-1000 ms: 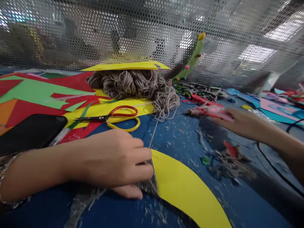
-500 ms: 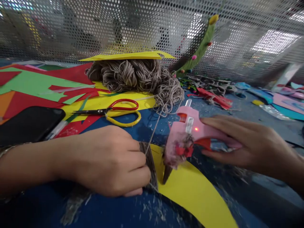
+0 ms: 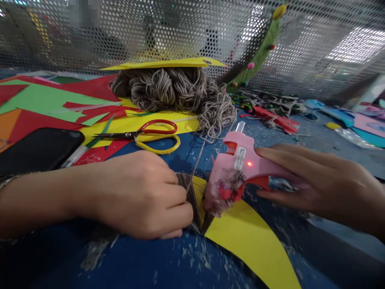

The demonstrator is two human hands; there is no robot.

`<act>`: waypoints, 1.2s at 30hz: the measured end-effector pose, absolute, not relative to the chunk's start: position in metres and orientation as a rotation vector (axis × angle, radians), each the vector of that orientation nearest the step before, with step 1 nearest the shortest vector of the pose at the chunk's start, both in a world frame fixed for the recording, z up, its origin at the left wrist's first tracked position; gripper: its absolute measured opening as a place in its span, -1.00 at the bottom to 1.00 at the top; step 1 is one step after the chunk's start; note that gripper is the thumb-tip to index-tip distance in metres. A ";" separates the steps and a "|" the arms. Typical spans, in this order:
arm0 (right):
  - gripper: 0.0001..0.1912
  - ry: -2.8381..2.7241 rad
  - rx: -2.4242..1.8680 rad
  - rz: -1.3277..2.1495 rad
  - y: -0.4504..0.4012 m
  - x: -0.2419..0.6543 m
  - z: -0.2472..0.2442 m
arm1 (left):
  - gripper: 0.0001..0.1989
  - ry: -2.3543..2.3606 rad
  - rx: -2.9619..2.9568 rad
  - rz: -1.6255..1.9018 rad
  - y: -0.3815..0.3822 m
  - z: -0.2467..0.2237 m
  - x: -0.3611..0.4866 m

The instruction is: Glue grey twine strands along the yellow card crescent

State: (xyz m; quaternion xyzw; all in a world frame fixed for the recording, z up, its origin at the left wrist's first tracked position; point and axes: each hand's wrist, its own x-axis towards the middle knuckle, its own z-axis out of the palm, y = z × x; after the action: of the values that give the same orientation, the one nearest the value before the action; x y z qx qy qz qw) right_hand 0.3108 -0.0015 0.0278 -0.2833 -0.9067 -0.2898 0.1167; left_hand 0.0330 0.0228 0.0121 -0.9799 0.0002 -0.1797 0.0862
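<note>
My right hand (image 3: 319, 184) is wrapped round the handle of a pink hot glue gun (image 3: 237, 160), whose small red light is lit. The gun's dark nozzle points down at the near edge of a curved yellow paper piece (image 3: 255, 245), beside grey-brown yarn wrapping (image 3: 192, 196) on that piece. My left hand (image 3: 147, 196) is closed over the wrapped part, fingers curled, hiding much of it. A single strand of yarn (image 3: 198, 160) runs from those fingers up to the grey yarn skein (image 3: 168, 88) behind.
Scissors (image 3: 156, 134) with red and yellow handles lie behind my left hand. To their left are a black phone (image 3: 42, 148) and red and green paper sheets (image 3: 60, 96). A perforated metal screen (image 3: 180, 32) stands at the back. Red scraps (image 3: 276, 118) lie at right.
The glue gun's nozzle has shifted slightly left and toward me, up to the edge of the yarn wrapping. My left hand keeps its grip. The view has tilted a little.
</note>
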 end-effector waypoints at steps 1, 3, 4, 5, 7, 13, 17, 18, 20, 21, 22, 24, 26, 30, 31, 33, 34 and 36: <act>-0.63 -2.658 -0.823 -0.851 -0.001 0.311 0.027 | -0.77 0.009 -2.925 -0.497 0.023 0.014 0.033; -0.62 -2.661 -0.817 -0.852 -0.001 0.312 0.026 | -0.80 0.022 -2.938 -0.428 0.023 0.016 0.034; -0.63 -2.662 -0.818 -0.854 -0.001 0.312 0.025 | -0.80 0.016 -2.941 -0.423 0.023 0.017 0.034; -0.63 -2.663 -0.820 -0.858 -0.001 0.313 0.025 | -0.80 0.008 -2.940 -0.451 0.023 0.017 0.034; -0.64 -2.664 -0.822 -0.864 -0.001 0.313 0.024 | -0.79 -0.002 -2.943 -0.471 0.022 0.016 0.035; -0.65 -2.673 -0.845 -0.821 0.001 0.315 0.022 | -0.79 0.003 -2.937 -0.424 0.022 0.019 0.035; -0.64 -2.694 -0.860 -0.819 0.002 0.317 0.021 | -0.79 0.013 -2.937 -0.427 0.022 0.019 0.035; -0.65 -2.697 -0.869 -0.813 0.002 0.317 0.021 | -0.79 0.012 -2.937 -0.427 0.022 0.018 0.035; -0.64 -2.697 -0.873 -0.800 0.002 0.317 0.021 | -0.79 0.009 -2.937 -0.427 0.022 0.018 0.035; -0.65 -2.694 -0.875 -0.796 0.002 0.317 0.021 | -0.79 0.008 -2.939 -0.424 0.022 0.018 0.036; -0.65 -2.692 -0.876 -0.797 0.002 0.317 0.021 | -0.79 0.008 -2.939 -0.432 0.022 0.018 0.036; -0.65 -2.687 -0.887 -0.811 0.002 0.317 0.021 | -0.79 0.007 -2.946 -0.427 0.021 0.018 0.037; -0.65 -2.689 -0.904 -0.818 0.002 0.318 0.021 | -0.80 -0.001 -2.952 -0.433 0.021 0.018 0.037; -0.65 -2.683 -0.896 -0.811 0.003 0.318 0.021 | -0.79 -0.020 -2.956 -0.426 0.022 0.017 0.036; -0.65 -2.676 -0.891 -0.818 0.003 0.318 0.020 | -0.79 -0.026 -2.958 -0.427 0.022 0.017 0.036; -0.66 -2.659 -0.895 -0.845 0.003 0.318 0.020 | -0.78 -0.033 -2.963 -0.442 0.023 0.015 0.036; -0.66 -2.651 -0.900 -0.855 0.004 0.319 0.020 | -0.77 -0.031 -2.961 -0.477 0.023 0.014 0.036; -0.66 -2.645 -0.925 -0.862 0.004 0.320 0.019 | -0.76 -0.028 -2.958 -0.502 0.023 0.012 0.035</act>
State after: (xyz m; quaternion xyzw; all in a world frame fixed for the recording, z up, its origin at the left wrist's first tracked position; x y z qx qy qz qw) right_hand 0.3205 0.0042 0.0192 -0.3139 -0.8972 -0.2925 0.1046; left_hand 0.0350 0.0229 0.0122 -0.9834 -0.0094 -0.1668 0.0704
